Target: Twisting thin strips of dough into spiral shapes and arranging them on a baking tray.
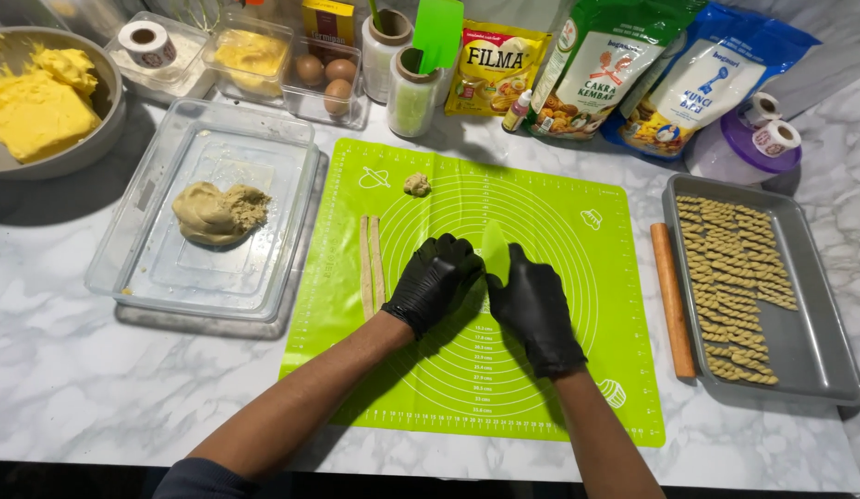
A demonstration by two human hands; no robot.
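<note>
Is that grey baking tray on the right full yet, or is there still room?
Partly full. The grey tray holds rows of twisted dough sticks across its left side, while a bare strip along its right side remains uncovered.

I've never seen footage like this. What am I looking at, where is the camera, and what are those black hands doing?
There is no machine here: a person wears a camera on the head, looking down at their own gloved hands. The left hand and right hand meet on a green mat, holding a green scraper between them. Beside them lie two dough strips. A clear tray holds a dough lump; a metal tray holds twisted pieces, with a rolling pin alongside.
</note>
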